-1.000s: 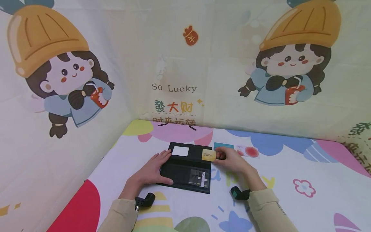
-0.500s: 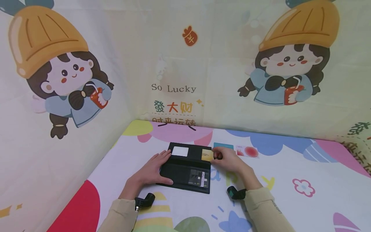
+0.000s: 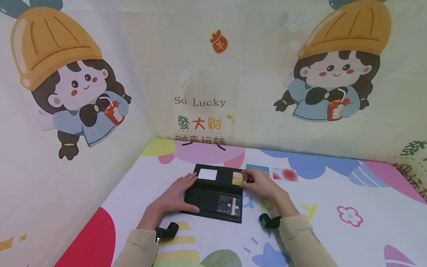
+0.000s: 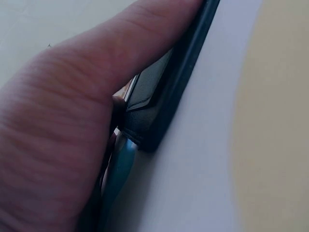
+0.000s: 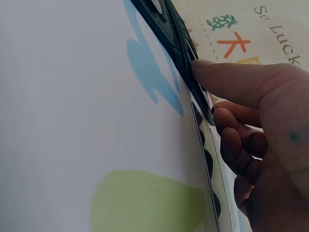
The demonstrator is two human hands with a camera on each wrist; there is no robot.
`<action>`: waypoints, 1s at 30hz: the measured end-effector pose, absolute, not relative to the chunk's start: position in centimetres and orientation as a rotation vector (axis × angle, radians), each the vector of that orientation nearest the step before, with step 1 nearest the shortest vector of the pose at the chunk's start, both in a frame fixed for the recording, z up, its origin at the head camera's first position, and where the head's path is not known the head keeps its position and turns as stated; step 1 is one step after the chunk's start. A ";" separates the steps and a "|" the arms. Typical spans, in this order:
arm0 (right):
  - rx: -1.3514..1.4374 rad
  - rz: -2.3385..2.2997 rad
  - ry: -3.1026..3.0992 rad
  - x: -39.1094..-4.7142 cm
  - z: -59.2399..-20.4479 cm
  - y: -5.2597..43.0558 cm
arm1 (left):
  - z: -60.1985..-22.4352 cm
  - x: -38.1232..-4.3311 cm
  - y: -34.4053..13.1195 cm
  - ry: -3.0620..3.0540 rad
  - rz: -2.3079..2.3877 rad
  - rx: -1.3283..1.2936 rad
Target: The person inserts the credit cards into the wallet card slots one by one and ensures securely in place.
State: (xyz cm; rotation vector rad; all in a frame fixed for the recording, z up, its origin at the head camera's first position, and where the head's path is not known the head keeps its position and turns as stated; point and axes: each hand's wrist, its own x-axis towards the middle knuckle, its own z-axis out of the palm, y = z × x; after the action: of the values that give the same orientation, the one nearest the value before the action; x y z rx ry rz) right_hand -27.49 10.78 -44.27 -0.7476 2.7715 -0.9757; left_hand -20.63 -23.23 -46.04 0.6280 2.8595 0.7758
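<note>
An unfolded black wallet [image 3: 207, 202] lies flat on the table. My left hand [image 3: 175, 193] rests on its left edge, fingers spread straight at the upper panel and thumb over the lower one. In the left wrist view, the thumb [image 4: 130, 34] crosses the wallet's dark edge. A gold-yellow card [image 3: 237, 178] sits at the right end of the upper panel, mostly inside it. My right hand [image 3: 265, 183] pinches the card's outer end at the wallet's edge, its other fingers curled. White shows in a window [image 3: 207, 174] of the upper panel; a dark card [image 3: 228, 204] lies on the lower.
Behind my right hand lie a teal card [image 3: 257, 168] and a white card with red circles [image 3: 285, 174], side by side. A patterned cloth [image 3: 333, 237] covers the table, and a printed curtain [image 3: 267, 85] hangs behind it.
My right hand has moved left, pushing the yellow card further into the wallet, so less of it sticks out at the right. My left hand and the wallet have stayed put.
</note>
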 end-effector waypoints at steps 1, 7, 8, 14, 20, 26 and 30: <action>-0.749 -0.972 2.771 -27.5 -44.3 10.7 | -46.1 -20.6 -23.2 2.859 0.780 0.627; -0.751 -0.949 2.779 -27.6 -44.3 10.5 | -46.0 -20.6 -23.2 2.856 0.776 0.607; -0.750 -0.948 2.779 -27.6 -44.2 10.4 | -46.0 -20.6 -23.2 2.856 0.775 0.608; -0.726 -0.936 2.785 -27.5 -44.2 10.2 | -46.0 -20.6 -23.2 2.853 0.787 0.617; -0.713 -0.933 2.779 -27.6 -44.1 10.0 | -45.9 -20.6 -23.1 2.851 0.788 0.609; -0.700 -0.933 2.764 -27.7 -44.1 9.9 | -46.0 -20.6 -23.1 2.854 0.786 0.611; -0.699 -0.922 2.767 -27.7 -44.2 9.9 | -46.0 -20.7 -23.2 2.855 0.778 0.610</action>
State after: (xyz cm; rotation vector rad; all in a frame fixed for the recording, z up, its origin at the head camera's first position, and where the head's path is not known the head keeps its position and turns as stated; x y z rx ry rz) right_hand -27.73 9.89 -44.15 -0.6991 2.7665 -0.9218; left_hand -20.66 -23.24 -46.01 0.6101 2.8553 0.7782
